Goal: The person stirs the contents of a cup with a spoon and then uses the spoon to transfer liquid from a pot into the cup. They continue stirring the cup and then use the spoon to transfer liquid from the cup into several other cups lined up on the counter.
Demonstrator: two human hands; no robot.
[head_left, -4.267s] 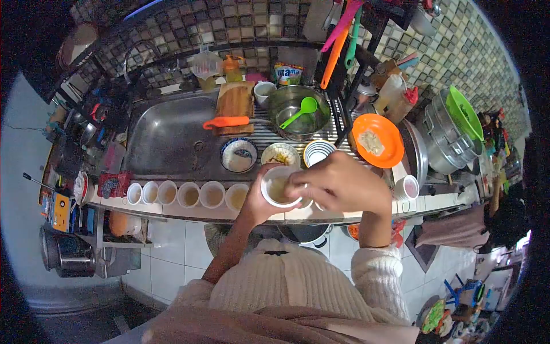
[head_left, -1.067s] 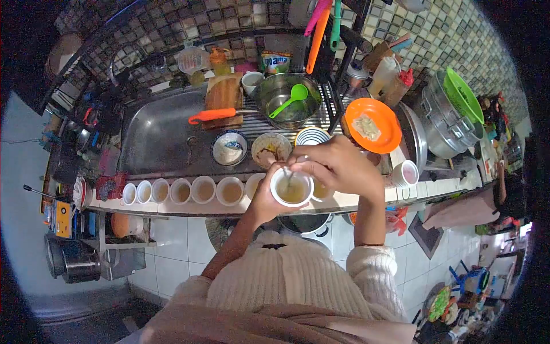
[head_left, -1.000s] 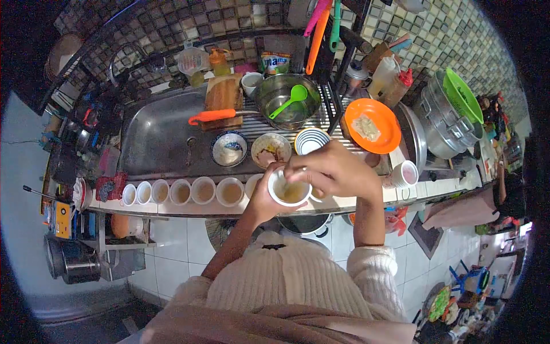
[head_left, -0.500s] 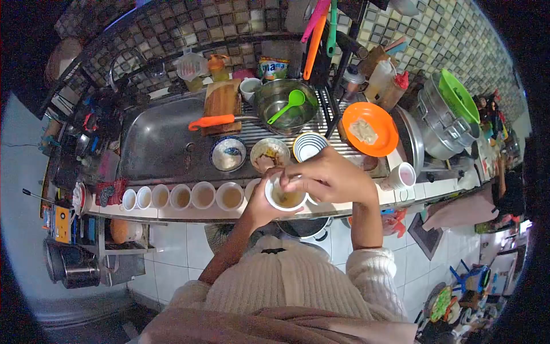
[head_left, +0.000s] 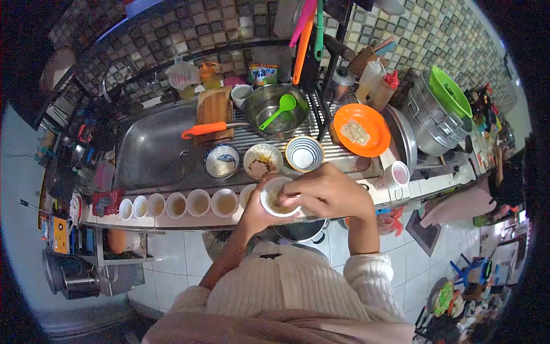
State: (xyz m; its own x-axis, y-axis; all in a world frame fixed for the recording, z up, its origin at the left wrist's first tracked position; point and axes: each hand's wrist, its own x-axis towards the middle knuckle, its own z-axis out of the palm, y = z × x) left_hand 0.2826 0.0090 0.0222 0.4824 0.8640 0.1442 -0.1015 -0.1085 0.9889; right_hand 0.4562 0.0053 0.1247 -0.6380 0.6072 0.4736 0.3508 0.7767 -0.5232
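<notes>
Over the counter's front edge, my left hand (head_left: pixel 254 214) is wrapped round a small white cup (head_left: pixel 269 198) from its left side. My right hand (head_left: pixel 329 192) comes over the cup's right side with fingers pinched together inside its mouth; whatever they grip there is hidden. A row of white cups (head_left: pixel 198 203) with brownish-yellow contents lines the counter edge to the left. Beyond my hands stand a dark-patterned bowl (head_left: pixel 220 168), a stained bowl (head_left: pixel 273 156) with food remains, and a blue-striped bowl (head_left: pixel 305 155).
A steel pan (head_left: pixel 295 119) holds a green ladle (head_left: pixel 286 103), beside a wooden cutting board (head_left: pixel 213 109) and sink (head_left: pixel 149 143). To the right are an orange plate (head_left: pixel 381 129) bearing pale food, stacked cups (head_left: pixel 395 175) lying tilted, and a steamer pot (head_left: pixel 432 129).
The view has shifted slightly, uncovering more of the striped bowl. My right fingers sit lower, farther into the cup; my left hand keeps its hold.
</notes>
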